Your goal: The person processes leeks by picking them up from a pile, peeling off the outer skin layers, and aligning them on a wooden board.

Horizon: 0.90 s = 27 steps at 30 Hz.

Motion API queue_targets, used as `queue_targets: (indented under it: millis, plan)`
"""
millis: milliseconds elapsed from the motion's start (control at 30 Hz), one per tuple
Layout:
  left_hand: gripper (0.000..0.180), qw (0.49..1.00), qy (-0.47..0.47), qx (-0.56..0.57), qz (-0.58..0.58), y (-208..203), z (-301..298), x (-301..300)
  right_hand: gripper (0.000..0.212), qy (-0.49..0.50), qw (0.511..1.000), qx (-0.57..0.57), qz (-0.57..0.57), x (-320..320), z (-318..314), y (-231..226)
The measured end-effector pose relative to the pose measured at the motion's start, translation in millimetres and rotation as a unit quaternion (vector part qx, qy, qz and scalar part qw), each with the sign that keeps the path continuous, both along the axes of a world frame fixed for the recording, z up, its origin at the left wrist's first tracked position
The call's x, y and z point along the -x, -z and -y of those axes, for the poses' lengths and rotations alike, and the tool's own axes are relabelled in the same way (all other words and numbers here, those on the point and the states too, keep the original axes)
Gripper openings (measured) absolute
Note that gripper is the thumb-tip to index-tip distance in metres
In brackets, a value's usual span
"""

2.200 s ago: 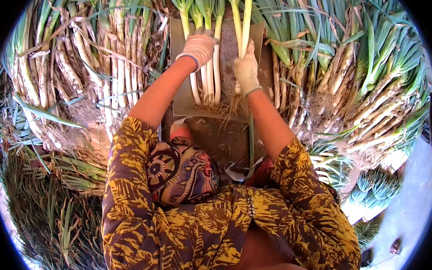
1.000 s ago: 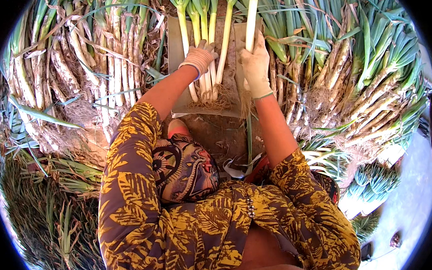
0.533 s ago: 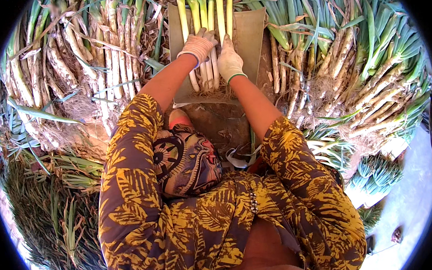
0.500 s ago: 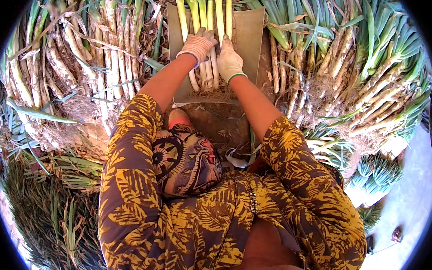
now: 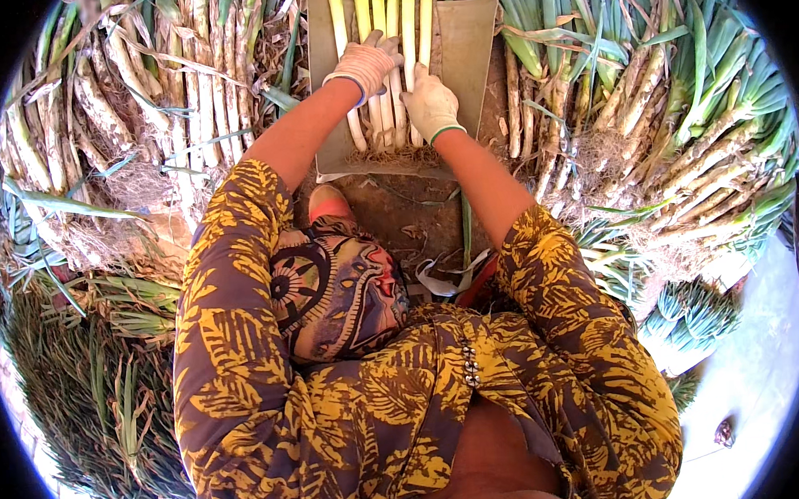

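Several trimmed green onions point(image 5: 399, 107) lie side by side on a tan sheet point(image 5: 463, 64), pale stalks and roots toward me, tops running past the upper edge. My left hand point(image 5: 362, 68), in a striped knit glove, rests across the left and middle stalks with its fingers stretched out and apart. Against the rightmost stalk, my right hand point(image 5: 431, 104) in a cream glove is closed, its thumb pointing up along the stalk. The undersides of both hands are hidden.
Untrimmed green onions with dirty roots lie heaped at left point(image 5: 205, 88) and right point(image 5: 625, 97). Lower left spreads a big pile of green tops point(image 5: 94, 397). Below the sheet are my shoe point(image 5: 328, 202), patterned trouser knee point(image 5: 339, 288) and a white strip point(image 5: 437, 282).
Both hands have shifted slightly in the picture, the right one to the right and down the stalk. My left fingers look more spread. The onions stay on the sheet.
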State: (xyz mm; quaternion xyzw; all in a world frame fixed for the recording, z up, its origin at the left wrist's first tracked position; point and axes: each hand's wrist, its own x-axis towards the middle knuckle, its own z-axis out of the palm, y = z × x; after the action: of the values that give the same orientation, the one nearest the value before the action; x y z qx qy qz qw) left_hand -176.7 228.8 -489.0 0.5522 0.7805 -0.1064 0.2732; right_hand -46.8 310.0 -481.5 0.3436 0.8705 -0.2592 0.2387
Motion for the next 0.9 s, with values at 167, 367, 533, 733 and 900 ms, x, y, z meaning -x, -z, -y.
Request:
queue_targets:
  millis: [167, 367, 533, 733, 900]
  plan:
    - [0.076, 0.997, -0.029, -0.064, 0.016, 15.4, 7.0, 4.3, 0.061, 0.038, 0.997, -0.01, -0.074, -22.2, 11.9, 9.7]
    - [0.07, 0.991, -0.076, -0.095, 0.063, 10.7, 2.0, 4.1, 0.059, 0.031, 0.999, -0.021, -0.026, -27.5, 23.2, 21.8]
    - [0.065, 0.999, -0.021, -0.018, 0.044, -9.3, -7.6, 0.6, 0.051, 0.001, 1.0, -0.009, -0.009, -20.4, 17.9, 10.1]
    - [0.065, 0.997, -0.047, -0.057, 0.039, -0.3, 0.0, -1.4, 0.023, 0.113, 0.99, -0.038, -0.077, 2.6, -33.1, 9.3]
    - [0.065, 0.995, -0.052, -0.085, 0.024, 6.8, 3.5, -6.4, 0.033, 0.074, 0.994, -0.066, -0.04, 29.4, -29.6, 29.9]
